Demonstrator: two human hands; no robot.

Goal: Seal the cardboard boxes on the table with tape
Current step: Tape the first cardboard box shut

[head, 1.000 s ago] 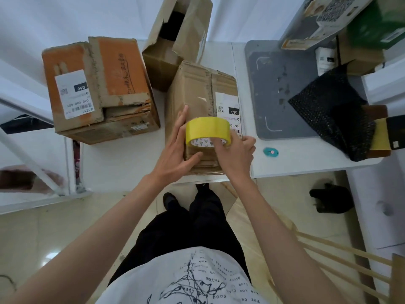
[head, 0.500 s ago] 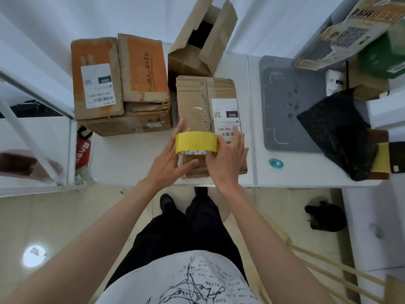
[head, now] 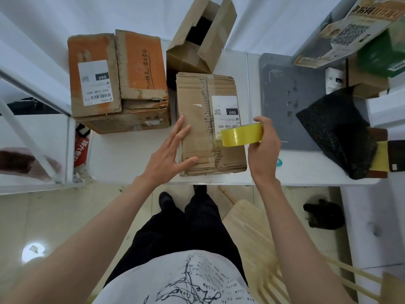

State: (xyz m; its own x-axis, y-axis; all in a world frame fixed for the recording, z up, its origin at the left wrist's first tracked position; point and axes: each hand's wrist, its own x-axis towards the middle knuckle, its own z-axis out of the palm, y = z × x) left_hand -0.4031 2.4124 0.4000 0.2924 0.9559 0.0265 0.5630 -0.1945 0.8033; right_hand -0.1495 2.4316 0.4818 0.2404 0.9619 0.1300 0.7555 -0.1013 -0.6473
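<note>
A brown cardboard box [head: 197,119] with a white shipping label lies flaps closed at the near edge of the white table [head: 131,154]. My left hand [head: 168,154] rests on its left side with straight fingers and the thumb on top. My right hand [head: 264,148] grips a yellow tape roll [head: 242,134] over the box's right edge. A short strip of tape seems to run from the roll to the box's centre seam. An orange and brown box [head: 118,80] sits to the left. An open-flapped box [head: 197,40] stands behind.
A grey mat [head: 285,95] covers the table on the right, with a black mesh bag [head: 337,128] and stacked printed boxes [head: 361,29] beyond it. A small teal disc [head: 279,162] lies by my right wrist. A wooden chair [head: 258,238] stands beside my legs.
My right hand has carried the tape roll from the box's near centre to its right edge. My left hand let go of the roll and now lies flat on the box's left side.
</note>
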